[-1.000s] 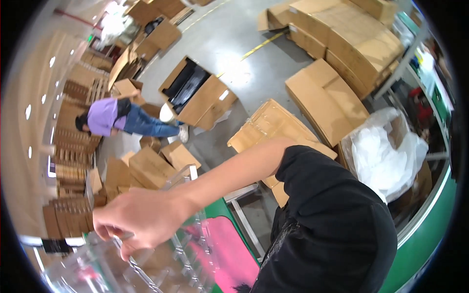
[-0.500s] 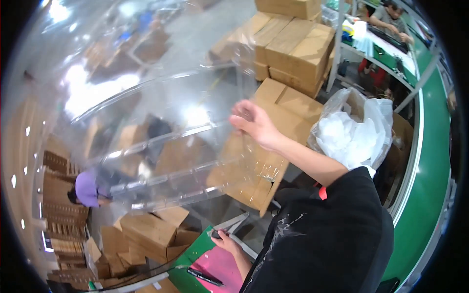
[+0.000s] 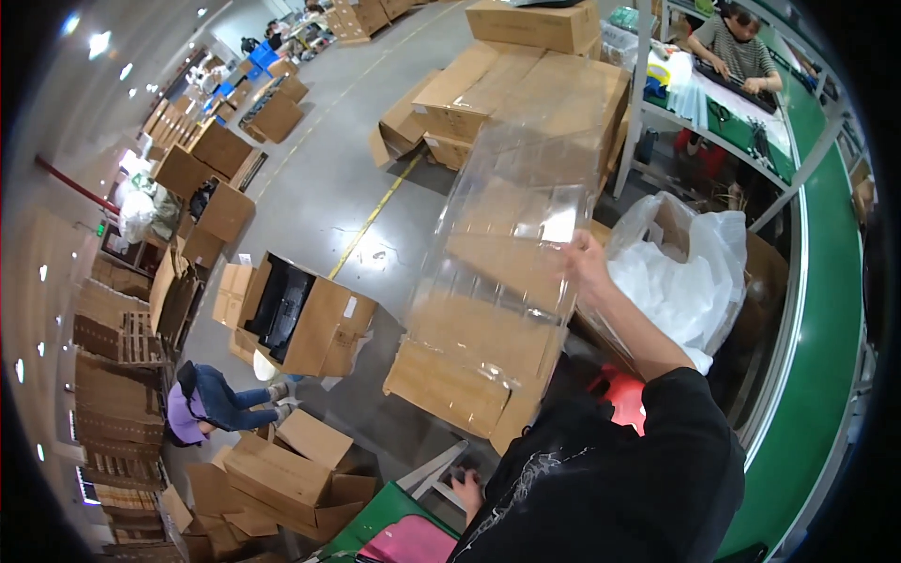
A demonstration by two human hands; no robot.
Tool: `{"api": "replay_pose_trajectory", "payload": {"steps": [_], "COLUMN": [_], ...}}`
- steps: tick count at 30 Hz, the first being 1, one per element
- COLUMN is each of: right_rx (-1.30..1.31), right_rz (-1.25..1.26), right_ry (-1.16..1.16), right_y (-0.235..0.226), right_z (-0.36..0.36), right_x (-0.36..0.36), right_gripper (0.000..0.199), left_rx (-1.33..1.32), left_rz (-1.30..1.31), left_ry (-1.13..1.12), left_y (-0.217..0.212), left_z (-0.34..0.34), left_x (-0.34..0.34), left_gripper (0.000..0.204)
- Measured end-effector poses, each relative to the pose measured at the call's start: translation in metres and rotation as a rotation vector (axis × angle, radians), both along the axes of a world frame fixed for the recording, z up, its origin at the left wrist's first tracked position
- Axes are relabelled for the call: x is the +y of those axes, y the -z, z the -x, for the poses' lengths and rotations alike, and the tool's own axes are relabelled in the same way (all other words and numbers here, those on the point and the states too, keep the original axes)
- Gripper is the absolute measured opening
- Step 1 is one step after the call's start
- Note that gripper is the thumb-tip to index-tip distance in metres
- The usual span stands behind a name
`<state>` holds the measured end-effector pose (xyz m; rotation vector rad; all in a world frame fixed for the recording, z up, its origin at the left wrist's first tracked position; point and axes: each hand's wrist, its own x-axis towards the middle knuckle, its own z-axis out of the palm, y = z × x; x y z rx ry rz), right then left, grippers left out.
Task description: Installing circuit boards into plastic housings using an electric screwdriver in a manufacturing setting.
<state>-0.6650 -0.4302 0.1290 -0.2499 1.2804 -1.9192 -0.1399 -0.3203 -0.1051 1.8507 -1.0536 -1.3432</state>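
My right hand (image 3: 587, 260) is closed on the right edge of a clear plastic tray (image 3: 511, 225) with ridged compartments. The tray is see-through and hangs over a cardboard box (image 3: 450, 380), whose brown surface shows through it; whether the two touch I cannot tell. Lower down, my left hand (image 3: 466, 492) is partly hidden by my black shirt. Its fingers curl round something small and dark that I cannot make out, beside the green table (image 3: 361, 535) with a pink mat (image 3: 410, 541).
Stacked cartons (image 3: 526, 84) stand beyond the tray. A bag of white plastic (image 3: 671, 272) is right of my arm, near a green conveyor (image 3: 826, 310). A seated co-worker (image 3: 737, 56) works at a bench. Another person (image 3: 216, 403) bends near open boxes (image 3: 282, 479).
The tray has swung right and away from me, from across the view to over the cartons. My right hand moved right and slightly down; my left hand shifted right and down.
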Motion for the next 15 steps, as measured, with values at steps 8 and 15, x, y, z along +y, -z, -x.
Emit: {"api": "replay_pose_trajectory", "payload": {"steps": [8,15], "right_rx": [0.259,0.307], "right_rz": [-0.051,-0.494], "right_ry": [0.052,0.0], "right_y": [0.006,0.13], "right_z": [0.289,0.297], "right_x": [-0.153,-0.222], "right_gripper": [0.024,0.017], "left_rx": [-0.238,-0.225], "left_rz": [-0.188,-0.102], "left_ry": [-0.319,-0.032], "left_y": [0.054,-0.068], "left_z": [-0.024,0.124], "left_x": [0.063,-0.065], "left_gripper": [0.022,0.027]}}
